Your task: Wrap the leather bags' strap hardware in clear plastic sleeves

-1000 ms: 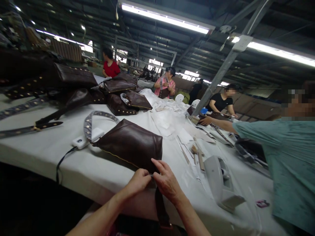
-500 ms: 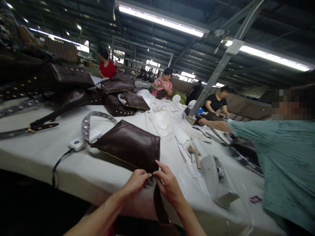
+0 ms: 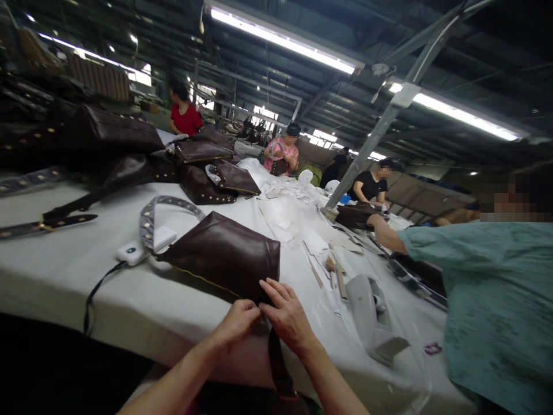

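Note:
A dark brown leather handbag [image 3: 227, 251] lies on its side on the white-covered table, its gold zipper edge towards me. At its near right corner, my left hand [image 3: 239, 323] is closed in a pinch; the fingertips hide the exact spot. My right hand [image 3: 287, 314] grips the same corner, fingers laid over the leather and thumb close to the left fingertips. A dark strap [image 3: 279, 363] hangs from under my right hand over the table edge. Off the bag's far left end loops a studded strap [image 3: 149, 216] in clear wrapping.
More brown bags [image 3: 205, 153] pile up at the back left. A white device [image 3: 132, 252] with a black cord lies left of the bag. Right of it are a grey tape dispenser [image 3: 371, 317] and a brush [image 3: 332, 268]. A co-worker in green [image 3: 496, 288] reaches in near a metal post [image 3: 367, 150].
My right fingers have shifted left and flattened further over the bag's corner. My left hand stays pinched there. The co-worker on the right has moved, drawing a brown bag closer.

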{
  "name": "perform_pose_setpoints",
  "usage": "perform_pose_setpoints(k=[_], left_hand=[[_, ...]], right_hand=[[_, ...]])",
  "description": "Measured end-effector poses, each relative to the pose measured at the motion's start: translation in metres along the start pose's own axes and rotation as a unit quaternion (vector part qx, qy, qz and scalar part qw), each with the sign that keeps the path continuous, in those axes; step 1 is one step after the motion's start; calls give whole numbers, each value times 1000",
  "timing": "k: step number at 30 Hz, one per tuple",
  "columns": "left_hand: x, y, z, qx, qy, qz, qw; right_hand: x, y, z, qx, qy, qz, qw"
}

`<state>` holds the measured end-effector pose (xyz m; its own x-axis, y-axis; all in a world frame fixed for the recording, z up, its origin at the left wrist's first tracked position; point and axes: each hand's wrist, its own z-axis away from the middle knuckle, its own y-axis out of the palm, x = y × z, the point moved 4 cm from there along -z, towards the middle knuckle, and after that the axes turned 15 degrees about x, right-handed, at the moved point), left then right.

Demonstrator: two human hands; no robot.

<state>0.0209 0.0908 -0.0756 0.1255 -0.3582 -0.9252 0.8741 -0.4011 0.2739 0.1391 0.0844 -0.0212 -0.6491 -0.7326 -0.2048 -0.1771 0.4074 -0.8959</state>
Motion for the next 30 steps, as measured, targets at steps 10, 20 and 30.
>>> perform_pose_setpoints(k=[10,20,30], left_hand=[[3,-4,3,86,-142,125,978],[7,5,2,43,-117,160,979],[11,-1,2,-36,-73,134,988]], right_hand=[[6,7,-2,-3,1,4,1000],[6,5,0,27,12,12,1000],[-146,-102,154,45,639,-62,766]])
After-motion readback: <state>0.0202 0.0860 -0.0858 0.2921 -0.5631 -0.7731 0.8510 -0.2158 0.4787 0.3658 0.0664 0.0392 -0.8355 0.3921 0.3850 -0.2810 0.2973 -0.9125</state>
